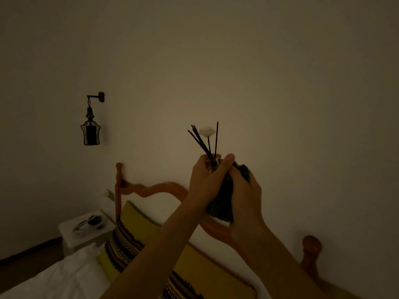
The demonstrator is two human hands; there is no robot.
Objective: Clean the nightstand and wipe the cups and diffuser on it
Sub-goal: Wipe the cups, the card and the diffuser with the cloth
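Note:
I hold a small glass reed diffuser (212,164) up in front of the wall. Several dark reeds and a white flower-shaped piece (206,130) stick out of its neck. My left hand (208,178) grips the bottle, thumb over its top edge. My right hand (245,195) holds a dark green cloth (224,199) bunched against the bottle's right side and underside. A white nightstand (67,230) stands at the lower left, far from my hands, with a dark object and a cable on top. No cups show in this dim view.
A bed with white sheets (54,281) and a yellow patterned pillow (129,238) fills the bottom. Its orange wooden headboard (151,188) runs behind my arms, with a round post (311,244) at right. A dark lantern lamp (90,130) hangs on the left wall.

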